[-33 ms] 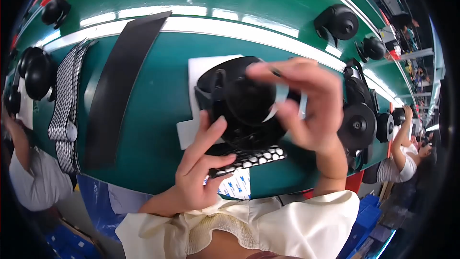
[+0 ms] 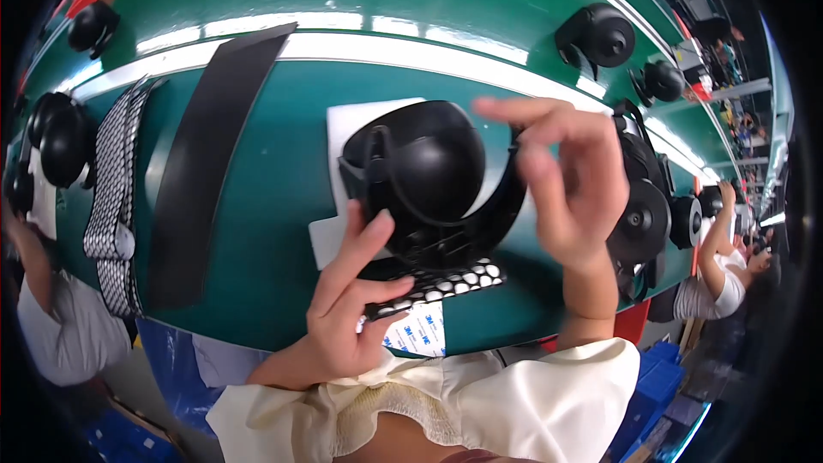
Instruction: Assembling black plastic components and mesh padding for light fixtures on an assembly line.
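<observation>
A glossy black plastic housing [image 2: 435, 163] with a rounded dome and a curved side arm lies on white sheets [image 2: 324, 244] in front of me. My left hand [image 2: 347, 309] is closed on a black strip with round white dots [image 2: 454, 283], just below the housing. Its upper fingertips reach the housing's lower left side. To the right of the dome, my right hand [image 2: 574, 176] is raised with its fingers apart, slightly blurred by motion. I see nothing held in it. A piece of white backing paper with blue print [image 2: 418, 330] lies below the strip.
A long dark flat strip [image 2: 210, 171] and a roll of dotted strip [image 2: 116, 197] lie on the green table at left. More black housings [image 2: 639, 219] stand at right, others [image 2: 600, 34] beyond the pale rail. Co-workers [image 2: 720, 266] sit at both sides.
My right hand has moved off the dome to the right, baring the dome and the curved side arm. The left hand keeps its place on the dotted strip.
</observation>
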A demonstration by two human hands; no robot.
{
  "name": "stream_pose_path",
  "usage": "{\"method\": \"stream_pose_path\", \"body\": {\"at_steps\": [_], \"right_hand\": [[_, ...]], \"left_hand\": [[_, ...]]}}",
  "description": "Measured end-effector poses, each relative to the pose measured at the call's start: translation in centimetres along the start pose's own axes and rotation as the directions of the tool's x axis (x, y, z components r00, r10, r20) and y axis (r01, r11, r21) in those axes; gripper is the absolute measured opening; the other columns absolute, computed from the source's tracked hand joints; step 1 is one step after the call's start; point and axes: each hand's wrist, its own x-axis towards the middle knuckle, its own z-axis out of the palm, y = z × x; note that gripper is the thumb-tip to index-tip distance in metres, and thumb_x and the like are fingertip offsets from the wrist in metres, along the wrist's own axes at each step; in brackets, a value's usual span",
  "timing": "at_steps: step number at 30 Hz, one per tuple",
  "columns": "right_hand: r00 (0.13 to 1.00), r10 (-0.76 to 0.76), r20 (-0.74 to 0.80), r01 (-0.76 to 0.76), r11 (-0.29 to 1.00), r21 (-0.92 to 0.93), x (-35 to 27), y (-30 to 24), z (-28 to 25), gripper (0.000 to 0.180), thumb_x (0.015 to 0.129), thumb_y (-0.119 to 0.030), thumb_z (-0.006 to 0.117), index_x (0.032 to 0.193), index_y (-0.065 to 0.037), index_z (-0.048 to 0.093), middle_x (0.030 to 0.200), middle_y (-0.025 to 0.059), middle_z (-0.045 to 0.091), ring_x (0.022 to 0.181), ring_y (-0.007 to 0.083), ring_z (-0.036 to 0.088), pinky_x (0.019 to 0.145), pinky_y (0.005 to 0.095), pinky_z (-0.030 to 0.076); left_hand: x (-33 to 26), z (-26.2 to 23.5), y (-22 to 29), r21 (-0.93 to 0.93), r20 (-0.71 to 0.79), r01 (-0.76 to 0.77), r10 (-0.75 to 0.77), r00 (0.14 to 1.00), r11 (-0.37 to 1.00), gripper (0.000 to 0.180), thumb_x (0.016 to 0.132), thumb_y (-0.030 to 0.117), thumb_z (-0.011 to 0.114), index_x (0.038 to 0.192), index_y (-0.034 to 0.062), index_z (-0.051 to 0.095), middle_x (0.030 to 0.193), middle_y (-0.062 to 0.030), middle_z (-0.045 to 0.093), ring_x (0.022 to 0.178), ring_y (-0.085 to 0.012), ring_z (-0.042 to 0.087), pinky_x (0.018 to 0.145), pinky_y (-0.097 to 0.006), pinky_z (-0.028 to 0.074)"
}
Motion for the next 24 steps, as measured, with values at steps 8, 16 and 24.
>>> {"method": "stream_pose_path", "body": {"at_steps": [8, 16, 24], "right_hand": [[0.946, 0.323, -0.030, -0.316, 0.937, 0.149, -1.0, 1.8, -3.0, 0.011, 0.082, -0.004, 0.052, 0.088, 0.005, 0.054, 0.091, 0.0091, 0.057, 0.084, 0.0117, 0.054, 0.078, 0.0236, 0.042], [0.973, 0.225, 0.046, -0.217, 0.967, -0.136, 0.1, 2.4, -2.0, 0.008, 0.078, 0.000, 0.056, 0.084, 0.005, 0.057, 0.083, 0.0075, 0.058, 0.077, 0.0102, 0.054, 0.070, 0.0213, 0.043], [0.898, -0.402, 0.178, 0.394, 0.556, -0.732, -0.9, 3.7, -0.6, 0.024, 0.066, -0.004, 0.062, 0.088, 0.004, 0.056, 0.068, 0.0093, 0.052, 0.059, 0.0195, 0.052, 0.053, 0.0277, 0.043]], "left_hand": [[-0.7, -0.5, 0.2, 0.025, 0.035, 0.083, -0.084, 0.996, 0.996, 0.012, 0.076, 0.003, 0.050, 0.080, -0.0066, 0.055, 0.125, -0.0246, 0.030, 0.121, -0.0461, 0.020, 0.100, -0.051, 0.014], [-1.1, -1.6, -0.8, 0.034, 0.026, 0.089, -0.090, 0.996, 0.995, 0.018, 0.081, 0.009, 0.049, 0.081, -0.0080, 0.053, 0.127, -0.0248, 0.027, 0.121, -0.0493, 0.015, 0.099, -0.050, 0.017], [-1.0, -1.4, -0.8, 0.004, 0.012, 0.089, -0.090, 0.996, 0.996, 0.019, 0.082, 0.011, 0.048, 0.081, -0.0081, 0.053, 0.127, -0.0249, 0.026, 0.121, -0.0492, 0.014, 0.099, -0.051, 0.016]]}}
